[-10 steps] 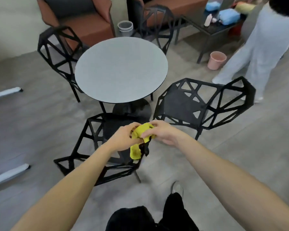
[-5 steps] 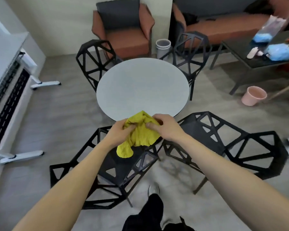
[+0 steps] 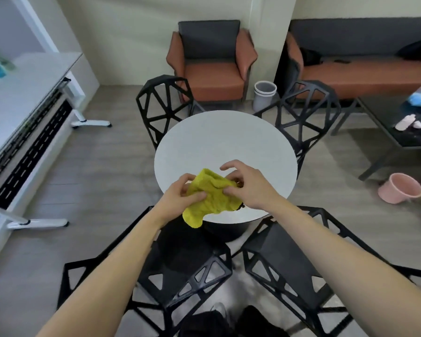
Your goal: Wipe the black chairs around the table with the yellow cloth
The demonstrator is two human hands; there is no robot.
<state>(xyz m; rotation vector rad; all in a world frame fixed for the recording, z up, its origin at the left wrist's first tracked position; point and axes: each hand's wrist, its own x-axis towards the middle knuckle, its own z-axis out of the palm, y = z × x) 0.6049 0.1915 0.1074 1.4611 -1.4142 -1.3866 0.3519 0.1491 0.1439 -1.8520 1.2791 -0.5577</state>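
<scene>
Cloth: a bright yellow, nubbly rag, bunched and creased, held up between both hands over the near edge of the round table. Its upper part is gathered into a rumpled ridge running from one grip to the other; below the grips it sags, and one rounded lobe hangs lowest, under the left hand and past the table's rim. A small dark bit shows at its lower right edge, under the right hand; what it is cannot be told.

The left hand pinches the cloth's left side, thumb on top and fingers curled beneath. The right hand pinches the right side with thumb and lower fingers closed on the fabric, while its index finger arches free above the cloth.

Four black chairs of open triangular lattice ring the table. The near left chair sits directly under the left forearm, its seat below the hanging lobe. The near right chair lies under the right forearm. Beyond the grips, across the tabletop, stand the far left chair and the far right chair, both tucked to the table's far edge.
</scene>
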